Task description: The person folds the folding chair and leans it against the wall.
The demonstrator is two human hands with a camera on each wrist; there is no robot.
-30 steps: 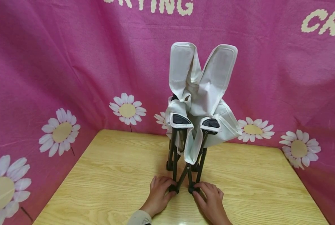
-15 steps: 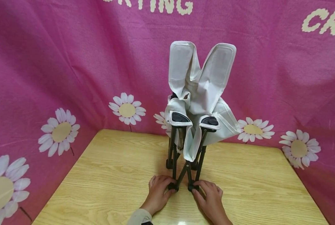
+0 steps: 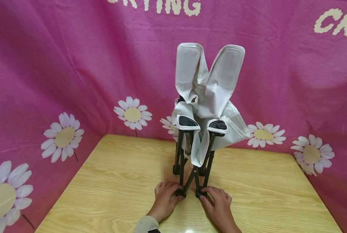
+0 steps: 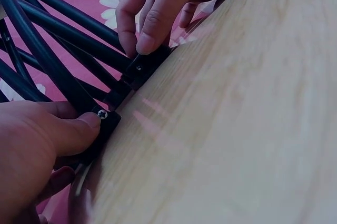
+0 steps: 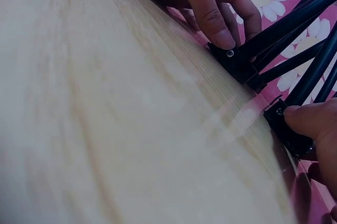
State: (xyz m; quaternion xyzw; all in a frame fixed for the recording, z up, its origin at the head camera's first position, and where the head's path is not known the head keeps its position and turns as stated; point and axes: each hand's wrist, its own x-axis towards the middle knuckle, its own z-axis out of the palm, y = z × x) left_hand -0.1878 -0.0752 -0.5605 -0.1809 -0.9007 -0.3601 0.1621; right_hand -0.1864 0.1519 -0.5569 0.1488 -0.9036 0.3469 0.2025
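Note:
A folded camping chair [image 3: 217,94] with white fabric and dark tubular legs stands upright on the table in the head view. Its fabric is bunched, with two flaps pointing up. My left hand [image 3: 163,200] pinches the black foot [image 4: 109,124] at the near left between thumb and fingers. At the near right, my right hand [image 3: 220,207] pinches the other black foot [image 5: 284,126] in the same way. Crossed legs [image 3: 194,176] join between the two hands. Both wrist views show the thumbs against the feet, close to screws. Fingers behind the feet are partly hidden.
The chair stands on a light wooden table [image 3: 112,181]. Behind and to the sides hangs a pink cloth [image 3: 83,58] printed with daisies and letters. The table's back edge lies close behind the chair's rear feet [image 3: 176,169].
The camping chair has shifted very slightly away from me, most of it in the first half second. Both hands keep their pinch on the front feet.

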